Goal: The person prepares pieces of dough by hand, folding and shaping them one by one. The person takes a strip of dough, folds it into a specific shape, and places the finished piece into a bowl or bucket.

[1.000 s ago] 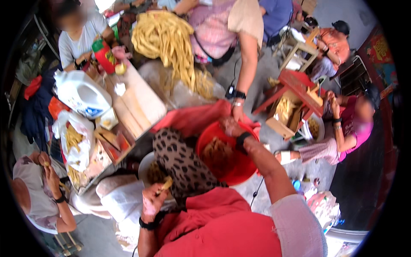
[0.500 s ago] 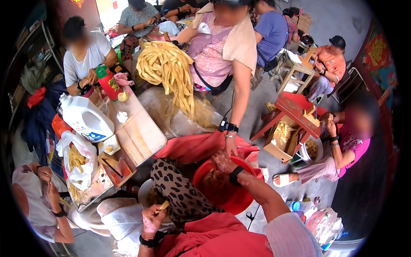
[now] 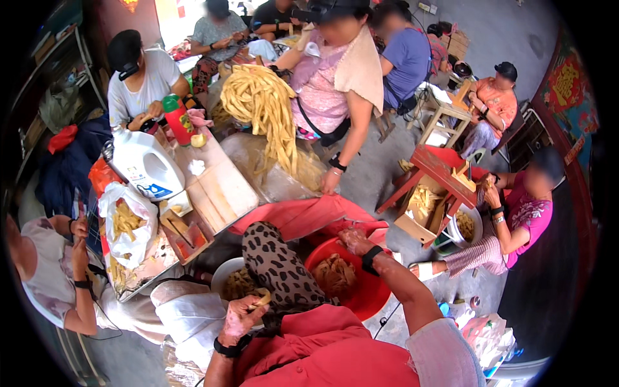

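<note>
My left hand (image 3: 241, 318) is closed on a small yellow strip (image 3: 262, 299) beside my leopard-print knee (image 3: 278, 271). Just above that hand stands a white bowl (image 3: 227, 276) with yellowish pieces in it. My right hand (image 3: 355, 241) reaches forward over the far rim of a red basin (image 3: 371, 293) that holds a brownish heap (image 3: 334, 274); its fingers are curled and I cannot tell whether they grip anything. A black band sits on each of my wrists.
A standing person lifts a big bundle of pale yellow strips (image 3: 263, 109) over a plastic-lined sack (image 3: 277, 174). A low table (image 3: 216, 187) carries a white jug (image 3: 147, 164), a red bottle (image 3: 178, 120) and a wooden box. Several seated people work around, one at a red stool (image 3: 440, 171).
My right hand has moved from inside the red basin to its far rim. The standing person's bundle of strips has risen and shifted left in view. My left hand keeps its strip.
</note>
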{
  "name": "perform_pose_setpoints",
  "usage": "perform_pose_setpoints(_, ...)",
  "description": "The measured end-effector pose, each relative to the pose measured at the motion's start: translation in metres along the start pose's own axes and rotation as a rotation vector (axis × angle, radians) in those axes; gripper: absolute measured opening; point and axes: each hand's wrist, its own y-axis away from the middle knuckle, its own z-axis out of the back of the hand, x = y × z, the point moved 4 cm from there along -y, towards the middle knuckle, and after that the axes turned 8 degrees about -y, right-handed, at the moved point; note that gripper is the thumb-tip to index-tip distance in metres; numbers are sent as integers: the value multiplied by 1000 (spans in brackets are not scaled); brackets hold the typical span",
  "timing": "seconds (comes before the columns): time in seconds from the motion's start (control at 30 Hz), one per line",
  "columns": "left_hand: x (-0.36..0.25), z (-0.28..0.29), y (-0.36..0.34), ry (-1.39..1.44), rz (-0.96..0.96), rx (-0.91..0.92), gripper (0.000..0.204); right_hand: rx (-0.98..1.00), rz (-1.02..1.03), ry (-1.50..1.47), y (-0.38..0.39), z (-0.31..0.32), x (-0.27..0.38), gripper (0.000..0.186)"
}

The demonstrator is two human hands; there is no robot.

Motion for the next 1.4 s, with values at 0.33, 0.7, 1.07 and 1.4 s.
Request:
perform_pose_setpoints(0.33, -13, -2, 7, 2, 32, 23, 15, -296, 887, -644, 86, 133, 261, 24)
perform_pose_setpoints(0.7, -12, 3, 25, -15, -91, 87, 12, 115, 796, -719, 98, 66, 288, 23)
perform_pose_setpoints(1.07, -40, 19, 63, -67, -162, 124, 5, 165, 1058, -830, 128, 109, 300, 27)
perform_pose_setpoints(1.4, -23, 67, 70, 108, -6, -247, 15, -22, 1022, -660, 104, 111, 319, 25)
